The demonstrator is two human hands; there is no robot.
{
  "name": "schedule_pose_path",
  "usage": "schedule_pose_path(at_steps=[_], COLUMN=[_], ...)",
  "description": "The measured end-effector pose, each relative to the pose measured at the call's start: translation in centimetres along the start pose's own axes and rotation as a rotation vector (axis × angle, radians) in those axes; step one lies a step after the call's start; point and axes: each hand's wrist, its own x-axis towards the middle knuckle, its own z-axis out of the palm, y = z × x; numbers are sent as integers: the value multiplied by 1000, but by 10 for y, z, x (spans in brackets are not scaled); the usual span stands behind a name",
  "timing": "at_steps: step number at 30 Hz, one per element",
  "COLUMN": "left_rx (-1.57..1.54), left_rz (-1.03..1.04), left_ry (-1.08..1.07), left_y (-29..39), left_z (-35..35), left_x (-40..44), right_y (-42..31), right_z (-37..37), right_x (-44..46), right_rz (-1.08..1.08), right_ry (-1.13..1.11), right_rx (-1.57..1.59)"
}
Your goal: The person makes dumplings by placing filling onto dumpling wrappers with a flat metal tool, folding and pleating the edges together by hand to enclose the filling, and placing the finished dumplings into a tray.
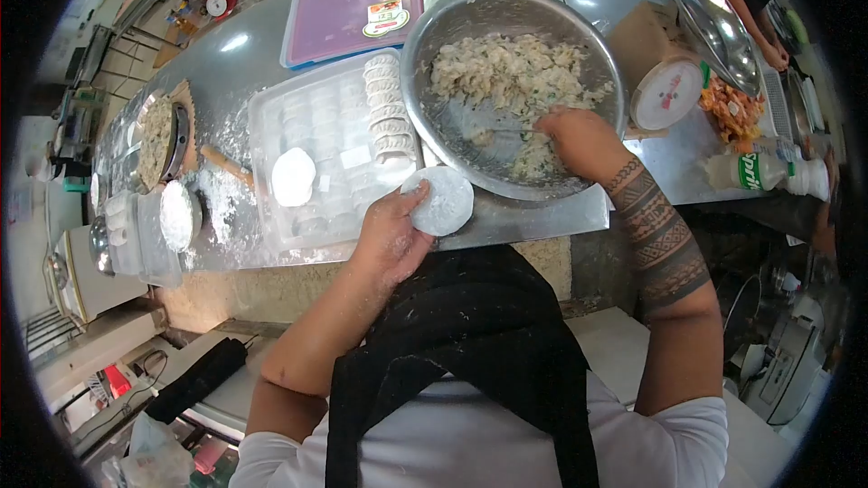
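Left grip (pixel 393 239) has a thin dough round (pixel 443 203) held by its left edge, thumb on top. I'd guess it's light, floppy, easy to tear, slick where floury, so pinch the rim gently and support underneath. Up and right of it, the right grip (pixel 579 140) is closed around a thin utensil (pixel 514 131) inside the steel bowl (pixel 423 131) of sticky-looking filling (pixel 515 63). Pleated dumplings (pixel 389 113) sit just beyond the left grip.

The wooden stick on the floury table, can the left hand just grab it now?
Probably not right away: the left hand is holding a flat white round, and the tray lies between it and the wooden stick. The tray looks low, though, so an emptied hand could maybe pass over it.
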Motion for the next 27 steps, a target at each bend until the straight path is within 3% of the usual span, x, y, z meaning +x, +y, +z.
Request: schedule_pose_path(at_steps=[3,6,9,12,15,18,21,27], left_rx=[20,30,63,97,26,-181,-234,-210], left_rz=[37,27,58,138,148,137,126,121], left_ry=[2,27,71,215,119,-58,-53,-51], left_y=[-3,0,0,10,22,25,28,42], left_z=[-3,3,1,11,14,21,33,35], left_x=[2,-1,0,-6,-9,-3,-6,-14], right_y=[-9,2,7,-5,-47,-81,-110,-124], right_z=[-13,-13,-22,-37,-68,-74,-62,-83], right_x=[-5,-9,-12,-26,-44,-60,-74,-98], right_rz=[-18,-135,14,19,42,-137,-175,-94], right_ry=[-134,-62,-161,-90,-62,59,185,205], right_rx=[-42,154,554,724,713,473,208,87])
